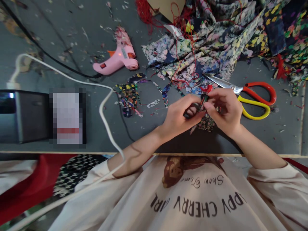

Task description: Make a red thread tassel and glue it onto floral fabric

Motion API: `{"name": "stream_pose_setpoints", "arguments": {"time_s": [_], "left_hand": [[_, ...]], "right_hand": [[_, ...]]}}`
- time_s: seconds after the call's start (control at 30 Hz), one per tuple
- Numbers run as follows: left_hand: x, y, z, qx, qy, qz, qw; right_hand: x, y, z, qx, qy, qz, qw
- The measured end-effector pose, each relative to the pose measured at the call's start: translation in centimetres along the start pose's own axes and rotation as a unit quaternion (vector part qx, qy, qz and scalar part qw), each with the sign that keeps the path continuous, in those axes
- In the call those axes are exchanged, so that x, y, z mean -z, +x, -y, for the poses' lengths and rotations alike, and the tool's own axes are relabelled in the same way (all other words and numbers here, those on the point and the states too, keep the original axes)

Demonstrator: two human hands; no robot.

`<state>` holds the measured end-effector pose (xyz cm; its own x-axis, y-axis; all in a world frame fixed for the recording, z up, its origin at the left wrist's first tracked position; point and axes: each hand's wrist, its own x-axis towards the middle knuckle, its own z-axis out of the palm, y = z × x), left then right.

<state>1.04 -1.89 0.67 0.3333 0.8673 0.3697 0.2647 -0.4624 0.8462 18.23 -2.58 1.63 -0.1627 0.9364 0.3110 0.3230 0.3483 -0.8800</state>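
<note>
Near the table's front edge, my left hand (181,113) and my right hand (225,110) meet with fingers pinched together. Between the fingertips is a small dark fabric piece (203,98) with a bit of red on it; its exact shape is mostly hidden. Dark cloth also shows inside the curled fingers of my left hand. Under the hands lies a patterned scrap (206,124), partly covered. Just behind my right hand rest scissors (237,89) with one red and one yellow handle, blades pointing to the back left.
A pink glue gun (117,57) lies at the back left, its small light lit. Floral fabric (216,41) and red thread (145,12) heap at the back. Cut scraps (128,96) litter the middle. A white cable (103,106) crosses over my left forearm. A blurred phone-like object (67,117) is left.
</note>
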Motion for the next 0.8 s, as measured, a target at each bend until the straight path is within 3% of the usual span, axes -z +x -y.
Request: {"name": "stream_pose_setpoints", "arguments": {"time_s": [0.1,0.23,0.5,0.8], "left_hand": [[-0.2,-0.1,0.0,0.001,-0.039,0.024,0.999],[-0.4,-0.1,0.1,0.052,-0.121,0.048,0.99],[-0.3,0.1,0.0,0.077,-0.155,0.094,0.98],[-0.3,0.1,0.1,0.063,-0.154,0.087,0.982]], "right_hand": [[-0.2,0.0,-0.2,0.026,0.004,-0.003,1.0],[-0.3,0.2,-0.2,0.055,0.017,0.006,0.998],[-0.3,1.0,-0.1,-0.063,0.163,0.04,0.984],[-0.3,1.2,0.1,-0.082,0.176,0.037,0.98]]}}
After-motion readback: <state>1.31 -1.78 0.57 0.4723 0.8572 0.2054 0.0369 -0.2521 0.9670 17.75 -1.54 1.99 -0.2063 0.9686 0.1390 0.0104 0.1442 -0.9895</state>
